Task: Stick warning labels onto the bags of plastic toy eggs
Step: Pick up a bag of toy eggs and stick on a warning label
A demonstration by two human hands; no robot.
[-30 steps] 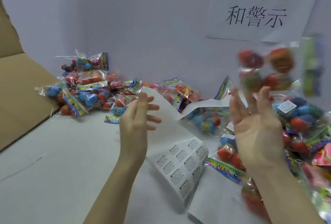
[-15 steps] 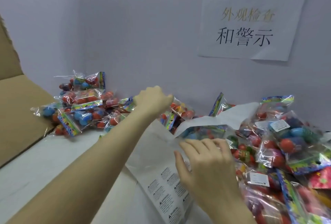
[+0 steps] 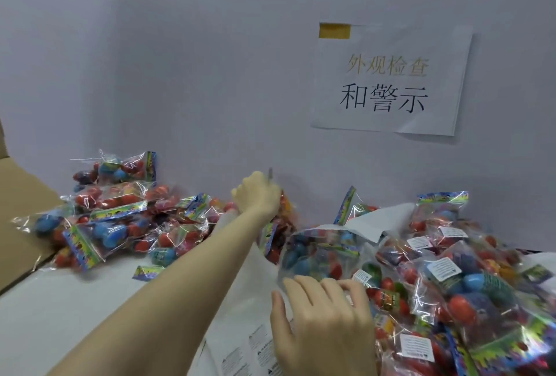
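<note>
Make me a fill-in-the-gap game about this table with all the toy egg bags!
1. The left hand reaches to the far pile and grips a ____ of toy eggs.
2. The right hand rests over the white sheet of ____ labels.
3. The bags that already carry white labels lie on the ____ side of the table.
4. The flattened cardboard lies at the ____ edge.

Missing words: bag; warning; right; left

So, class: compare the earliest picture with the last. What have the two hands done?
The left hand reached out to the far pile and grips a bag there. The right hand, having tossed its bag, dropped onto the label sheet. The wall sign stayed.
</note>
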